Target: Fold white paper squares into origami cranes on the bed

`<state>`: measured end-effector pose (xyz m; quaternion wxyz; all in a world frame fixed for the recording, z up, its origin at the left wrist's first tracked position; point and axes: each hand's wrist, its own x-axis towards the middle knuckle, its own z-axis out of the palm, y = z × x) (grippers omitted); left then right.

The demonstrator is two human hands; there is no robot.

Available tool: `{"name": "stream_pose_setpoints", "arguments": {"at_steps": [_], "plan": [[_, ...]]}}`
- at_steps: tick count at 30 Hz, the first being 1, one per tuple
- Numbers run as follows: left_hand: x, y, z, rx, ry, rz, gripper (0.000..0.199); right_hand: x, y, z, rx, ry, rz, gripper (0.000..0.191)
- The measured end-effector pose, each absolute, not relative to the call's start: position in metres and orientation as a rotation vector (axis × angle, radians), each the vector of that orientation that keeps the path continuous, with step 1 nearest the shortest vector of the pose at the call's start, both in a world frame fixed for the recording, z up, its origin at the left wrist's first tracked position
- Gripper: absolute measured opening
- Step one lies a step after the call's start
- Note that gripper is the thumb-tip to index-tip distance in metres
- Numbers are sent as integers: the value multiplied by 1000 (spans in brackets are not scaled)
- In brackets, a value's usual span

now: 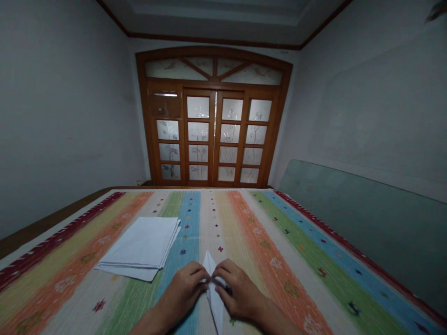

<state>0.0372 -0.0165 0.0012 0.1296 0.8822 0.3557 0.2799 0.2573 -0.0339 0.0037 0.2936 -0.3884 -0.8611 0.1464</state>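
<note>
Left hand (186,284) and right hand (239,289) pinch a folded paper (215,304) at its middle

In the head-worn camera's view, both hands are closed at the fingertips on the slim white fold, one from each side, a grip that seems meant to press its layers together evenly. The paper lies between the hands over a striped tablecloth (244,209), one narrow tip pointing away toward wooden doors (212,139), the other back toward the person; the fingers hide its centre. A stack of white sheets (141,242), edges slightly out of line, rests beyond and to the left of the left hand, apart from it, perhaps set there to be within reach yet leave elbow room.
</note>
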Motion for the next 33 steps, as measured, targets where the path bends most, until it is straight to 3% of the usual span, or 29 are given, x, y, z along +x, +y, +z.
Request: {"name": "stream_pose_setpoints", "arguments": {"at_steps": [9,16,26,33], "plan": [[39,-21,3,2663,1080,799,17,256,-33,-3,-862,-2341,235,21],[42,-28,9,2732,1160,778,14,255,-31,-24,-663,-2310,315,33],[44,-31,9,2710,1201,805,14,256,-27,-33,-666,-2268,419,32],[43,-38,17,2544,1225,709,30,252,-35,-14,-816,-2289,592,26]]}}
